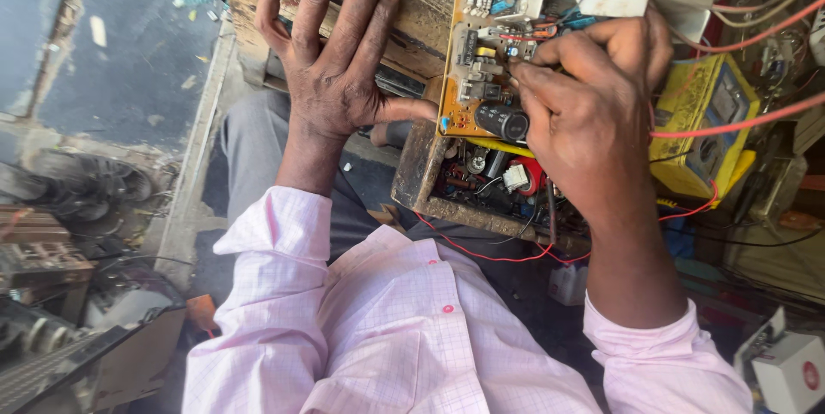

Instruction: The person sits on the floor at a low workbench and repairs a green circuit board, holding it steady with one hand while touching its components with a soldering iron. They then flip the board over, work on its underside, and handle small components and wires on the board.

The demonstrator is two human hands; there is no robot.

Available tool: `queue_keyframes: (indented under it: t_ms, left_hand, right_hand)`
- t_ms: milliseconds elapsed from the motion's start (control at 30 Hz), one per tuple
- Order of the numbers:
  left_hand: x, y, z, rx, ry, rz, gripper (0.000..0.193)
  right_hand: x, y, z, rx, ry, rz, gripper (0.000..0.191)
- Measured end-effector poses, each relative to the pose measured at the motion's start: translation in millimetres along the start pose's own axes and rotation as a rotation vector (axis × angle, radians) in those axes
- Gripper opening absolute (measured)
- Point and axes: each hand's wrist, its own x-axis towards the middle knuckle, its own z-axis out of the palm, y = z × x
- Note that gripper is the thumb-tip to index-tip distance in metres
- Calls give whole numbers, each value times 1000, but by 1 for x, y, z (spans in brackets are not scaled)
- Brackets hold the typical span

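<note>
The circuit board (481,53) is orange-yellow, with a black cylindrical capacitor (503,120) at its six o'clock edge. At three o'clock from it sits a yellow meter (700,122), crossed by orange-red wires (739,122). The shirt (404,328) at six o'clock is pale pink with a fine check and pink buttons.

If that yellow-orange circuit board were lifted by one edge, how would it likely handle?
The yellow-orange circuit board looks flat and thin, so probably stiff. The large black cylindrical capacitor likely makes that end heavier. Red wires nearby might tug on it.
</note>
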Motion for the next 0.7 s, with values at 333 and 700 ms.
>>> queue_keyframes:
  t_ms: [333, 700]
  left_hand:
    - [10, 22, -29, -19, -135, -64, 124]
    - [9, 104, -67, -252, -135, 9, 77]
  right_hand:
    - [-41, -8, -35, 122, 198, 12, 19]
    - [-158, 100, -43, 146, 640, 348, 36]
